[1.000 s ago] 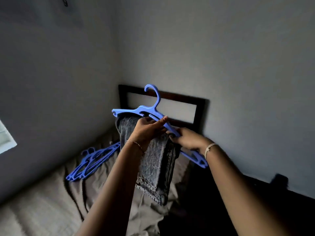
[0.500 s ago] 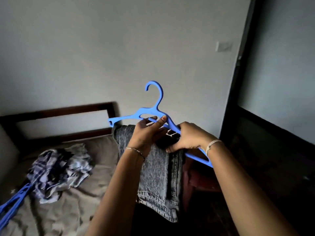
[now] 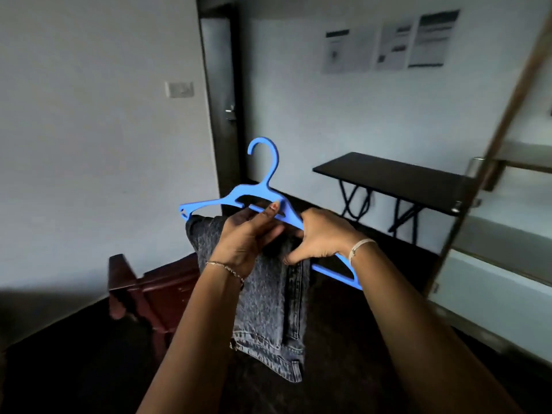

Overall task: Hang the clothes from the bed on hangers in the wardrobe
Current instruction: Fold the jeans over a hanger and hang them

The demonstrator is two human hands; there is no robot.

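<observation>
Now my left hand (image 3: 245, 239) and right hand (image 3: 322, 237) grip the hanger (image 3: 263, 191), fingers (image 3: 270, 234) curled round its bar, jeans (image 3: 268, 309) draped below; the bed has left view, door (image 3: 222, 100) ahead.

Nothing legible showed anywhere. Three printed sheets (image 3: 394, 44) hung on the far wall (image 3: 298, 115), their dark bands and grey lines of print too blurred to read. Neither the jeans (image 3: 268, 309) nor the blue hanger (image 3: 263, 192) bore a readable label.

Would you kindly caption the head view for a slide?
Left hand and right hand hold a blue hanger draped with grey jeans.
</observation>
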